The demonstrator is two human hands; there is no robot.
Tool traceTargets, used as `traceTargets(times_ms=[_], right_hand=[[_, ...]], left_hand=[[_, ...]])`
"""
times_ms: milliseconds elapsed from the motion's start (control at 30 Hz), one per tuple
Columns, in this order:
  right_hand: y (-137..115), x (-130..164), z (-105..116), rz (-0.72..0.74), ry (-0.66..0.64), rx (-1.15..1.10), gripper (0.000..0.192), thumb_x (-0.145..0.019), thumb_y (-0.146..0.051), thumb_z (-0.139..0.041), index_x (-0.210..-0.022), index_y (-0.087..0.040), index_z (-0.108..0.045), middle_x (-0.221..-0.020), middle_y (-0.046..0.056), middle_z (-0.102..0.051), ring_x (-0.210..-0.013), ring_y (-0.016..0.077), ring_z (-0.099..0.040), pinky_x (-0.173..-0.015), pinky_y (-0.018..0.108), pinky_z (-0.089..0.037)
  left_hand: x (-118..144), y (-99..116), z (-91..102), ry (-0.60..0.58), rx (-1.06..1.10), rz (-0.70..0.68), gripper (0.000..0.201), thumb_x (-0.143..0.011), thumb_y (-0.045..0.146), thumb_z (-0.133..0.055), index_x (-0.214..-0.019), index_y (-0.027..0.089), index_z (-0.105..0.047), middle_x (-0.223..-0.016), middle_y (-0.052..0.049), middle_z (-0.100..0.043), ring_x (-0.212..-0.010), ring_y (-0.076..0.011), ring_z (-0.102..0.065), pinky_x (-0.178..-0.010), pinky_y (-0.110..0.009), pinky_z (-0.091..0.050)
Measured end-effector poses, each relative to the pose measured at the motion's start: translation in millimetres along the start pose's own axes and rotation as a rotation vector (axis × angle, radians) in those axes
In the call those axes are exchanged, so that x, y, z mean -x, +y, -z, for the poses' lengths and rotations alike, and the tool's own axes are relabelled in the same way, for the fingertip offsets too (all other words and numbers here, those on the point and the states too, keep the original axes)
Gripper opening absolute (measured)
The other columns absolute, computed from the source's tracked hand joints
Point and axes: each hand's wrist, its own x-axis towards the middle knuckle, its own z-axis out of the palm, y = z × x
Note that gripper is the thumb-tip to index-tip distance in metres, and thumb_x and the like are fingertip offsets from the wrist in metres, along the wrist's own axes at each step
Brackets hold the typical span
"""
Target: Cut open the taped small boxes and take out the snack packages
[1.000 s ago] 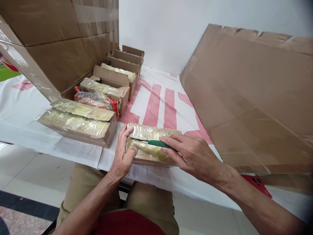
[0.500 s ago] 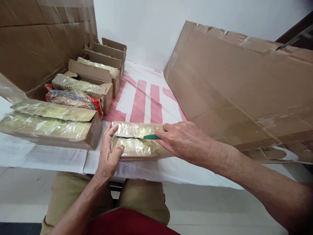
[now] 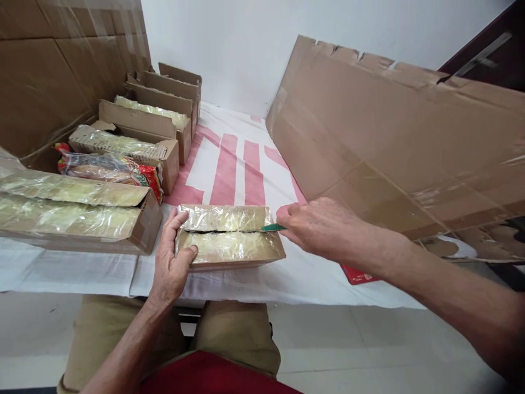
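My left hand [image 3: 172,257] clamps the taped carton [image 3: 229,238] at the desk's [image 3: 246,164] near edge, steadying it. My right hand [image 3: 324,227], closed on a green-handled cutter [image 3: 273,227], works the seam's right end.

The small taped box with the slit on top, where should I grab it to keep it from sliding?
Grip the small taped box at its short left end, from the left, as the left hand does; the right hand and green-handled cutter occupy the right end.

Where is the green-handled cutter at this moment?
In the head view, the green-handled cutter is in the right hand, at the right end of the taped box, which the left hand steadies.
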Motion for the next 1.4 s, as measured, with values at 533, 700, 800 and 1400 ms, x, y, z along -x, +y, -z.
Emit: traceTargets(times_ms=[533,700,800,1400], right_hand=[[32,63,-22,-0.012,0.021,-0.168,0.030,-0.108,-0.037,-0.048,-0.109,-0.022,-0.075,-0.080,0.002,-0.072,-0.067,0.0169,-0.063,-0.057,0.028,-0.034],[45,76,-20,-0.088,-0.006,-0.259,0.033,-0.105,-0.037,-0.050,-0.117,-0.026,-0.078,-0.083,0.002,-0.076,-0.067,0.0189,-0.066,-0.058,0.030,-0.040],[51,92,-27,-0.163,0.057,-0.451,0.034,-0.103,-0.043,-0.053,-0.114,-0.026,-0.080,-0.095,0.004,-0.081,-0.079,0.0230,-0.073,-0.067,0.034,-0.051],[-46,141,-219,-0.632,0.311,-0.346,0.042,-0.102,-0.045,-0.051,-0.121,-0.016,-0.075,-0.104,0.016,-0.075,-0.096,0.0333,-0.073,-0.080,0.046,-0.055]], left_hand=[[1,3,0.4,0.045,-0.075,0.033,0.065,-0.075,0.026,-0.064,-0.140,0.020,-0.067,-0.154,-0.007,-0.061,-0.146,-0.0340,-0.051,-0.125,-0.047,-0.039],[1,1,2.9,0.047,-0.088,0.015,0.066,-0.075,0.026,-0.064,-0.141,0.019,-0.067,-0.153,-0.008,-0.061,-0.145,-0.0337,-0.051,-0.125,-0.046,-0.038],[-1,0,2.3,0.040,-0.066,0.006,0.062,-0.076,0.025,-0.064,-0.137,0.020,-0.069,-0.152,-0.007,-0.063,-0.145,-0.0333,-0.052,-0.124,-0.046,-0.039],[32,5,10.9,0.183,-0.243,-0.187,0.039,-0.092,0.040,-0.073,-0.124,0.018,-0.069,-0.144,-0.016,-0.063,-0.137,-0.0299,-0.058,-0.118,-0.048,-0.042]])
